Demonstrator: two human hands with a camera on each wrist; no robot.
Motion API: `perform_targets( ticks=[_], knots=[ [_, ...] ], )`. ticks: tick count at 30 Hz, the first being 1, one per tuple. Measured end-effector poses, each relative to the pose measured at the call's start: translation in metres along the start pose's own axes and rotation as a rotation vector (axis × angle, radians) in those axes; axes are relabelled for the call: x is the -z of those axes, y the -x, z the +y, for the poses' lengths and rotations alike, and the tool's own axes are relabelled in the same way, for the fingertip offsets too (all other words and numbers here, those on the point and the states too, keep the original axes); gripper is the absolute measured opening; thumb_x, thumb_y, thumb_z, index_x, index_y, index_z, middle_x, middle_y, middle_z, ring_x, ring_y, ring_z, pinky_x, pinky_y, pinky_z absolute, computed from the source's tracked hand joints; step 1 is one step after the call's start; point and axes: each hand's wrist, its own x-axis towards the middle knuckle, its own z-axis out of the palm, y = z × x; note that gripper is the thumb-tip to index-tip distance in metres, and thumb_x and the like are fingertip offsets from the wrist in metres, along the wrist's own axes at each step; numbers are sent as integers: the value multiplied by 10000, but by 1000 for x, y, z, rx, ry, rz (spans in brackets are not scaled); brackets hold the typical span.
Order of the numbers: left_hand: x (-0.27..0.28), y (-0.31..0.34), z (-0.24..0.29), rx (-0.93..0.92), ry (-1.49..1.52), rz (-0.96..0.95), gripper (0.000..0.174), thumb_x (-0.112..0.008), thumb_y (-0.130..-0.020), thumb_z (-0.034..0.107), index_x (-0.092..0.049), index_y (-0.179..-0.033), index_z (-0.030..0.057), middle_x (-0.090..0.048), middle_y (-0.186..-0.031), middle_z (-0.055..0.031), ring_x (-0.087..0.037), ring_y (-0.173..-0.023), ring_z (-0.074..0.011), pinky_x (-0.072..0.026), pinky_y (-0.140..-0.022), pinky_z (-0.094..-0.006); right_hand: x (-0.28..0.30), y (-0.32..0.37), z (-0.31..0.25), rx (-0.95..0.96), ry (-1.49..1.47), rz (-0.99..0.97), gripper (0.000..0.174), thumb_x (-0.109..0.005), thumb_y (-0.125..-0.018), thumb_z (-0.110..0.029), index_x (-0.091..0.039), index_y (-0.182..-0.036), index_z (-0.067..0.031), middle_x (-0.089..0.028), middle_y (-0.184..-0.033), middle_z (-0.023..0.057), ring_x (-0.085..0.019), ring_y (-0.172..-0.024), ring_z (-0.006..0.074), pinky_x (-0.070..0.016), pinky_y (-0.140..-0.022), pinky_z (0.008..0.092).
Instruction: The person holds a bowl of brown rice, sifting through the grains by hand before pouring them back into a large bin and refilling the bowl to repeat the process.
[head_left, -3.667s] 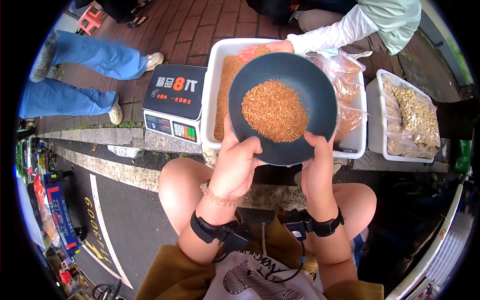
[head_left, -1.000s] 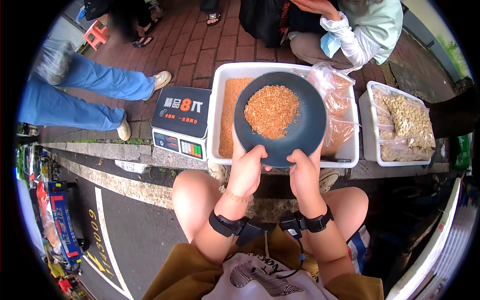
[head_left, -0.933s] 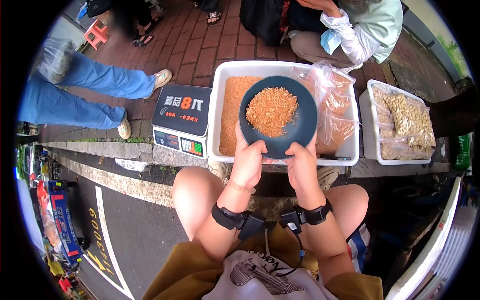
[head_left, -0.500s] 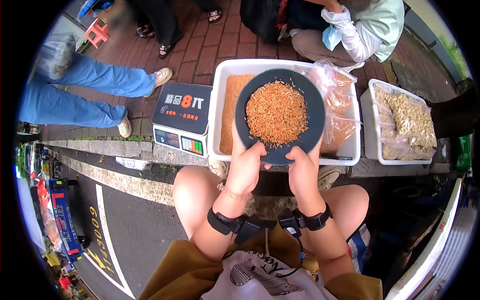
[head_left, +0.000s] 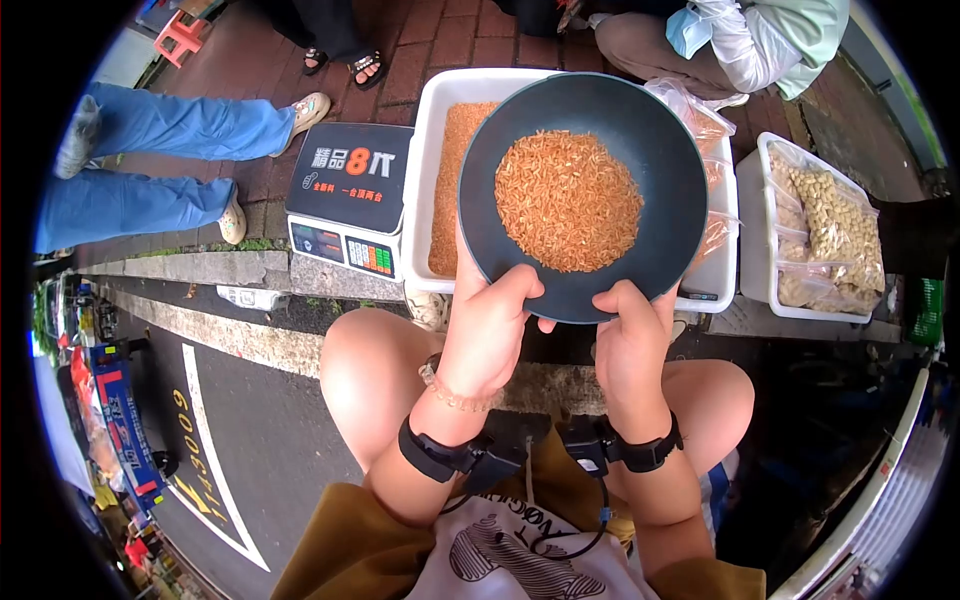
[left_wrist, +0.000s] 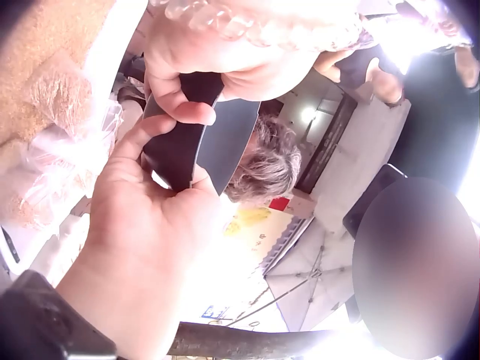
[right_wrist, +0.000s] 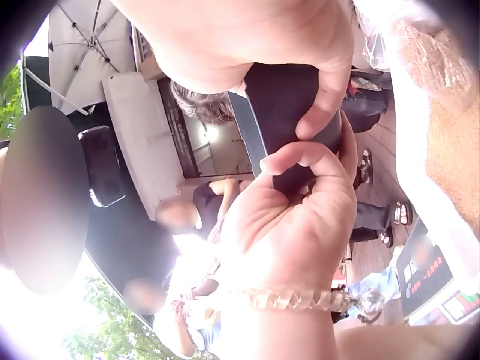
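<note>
In the head view a round dark pan (head_left: pixel 670 140) is held level over a white tub, with a heap of reddish-brown grains (head_left: pixel 568 205) near its middle. The left hand (head_left: pixel 485 335) grips the near rim on the left, thumb on the rim; the right hand (head_left: pixel 635 340) grips it on the right likewise. Both wrist views show the pan's dark underside (left_wrist: pixel 176 150) (right_wrist: pixel 285 97) between the left hand (left_wrist: pixel 232 67) (right_wrist: pixel 292 225), with a beaded bracelet, and the right hand (left_wrist: pixel 146 217) (right_wrist: pixel 255 37). Fingers curl beneath the pan.
The white tub (head_left: pixel 425 190) holds loose grain and clear bags. A digital scale (head_left: pixel 345 200) stands on its left, and a second tub (head_left: pixel 765 230) of bagged pale pieces on its right. People stand or crouch beyond.
The pan looks larger and nearer the head camera, its grains gathered more closely than in the looser spread before. Both hands keep their grip. Sandalled feet beyond have shifted, and the head view has moved.
</note>
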Motion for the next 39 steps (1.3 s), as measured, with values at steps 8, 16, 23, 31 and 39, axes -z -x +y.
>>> perform_targets(
  ticks=[8,16,23,31,39],
  knots=[
    [2,3,1,-64,-7,-87,793,-433,-725,-103,-176,-1433,144,-518,-1117,-121,-586,-729,-136,-451,-430,-215,-6,8,-1,-12,-95,167,500,-451,-695,101,-460,-1168,-62,-523,-1014,38,-486,-904,130,-398,-829,257],
    [4,4,-2,-96,38,-58,380,-463,-767,-102,-469,-1090,97,-587,-909,-69,-578,-696,-164,-427,-479,-282,-10,7,-3,-17,-131,165,448,-453,-690,106,-480,-1109,-51,-533,-989,37,-501,-875,133,-411,-807,259],
    [5,1,2,-52,20,-50,610,-429,-746,-99,-294,-1295,130,-526,-1088,-98,-585,-740,-138,-441,-463,-225,-12,0,-5,114,53,166,569,-480,-702,59,-433,-1262,-32,-444,-1214,75,-442,-1070,185,-364,-895,280],
    [3,-4,-6,-86,-185,-114,804,-382,-730,-109,-227,-1457,196,-518,-1154,-42,-549,-746,-67,-436,-463,-169,-10,-14,-18,528,732,-415,331,-397,-831,92,-617,-1060,-2,-564,-1051,129,-583,-875,218,-483,-734,305],
    [3,-8,-11,84,-141,-174,832,-355,-705,-132,-258,-1459,206,-494,-1246,-78,-521,-645,-48,-420,-448,-166,2,-31,-4,-41,227,-111,456,-385,-857,25,-448,-1309,13,-532,-1209,117,-548,-1059,178,-446,-935,307]
  ],
)
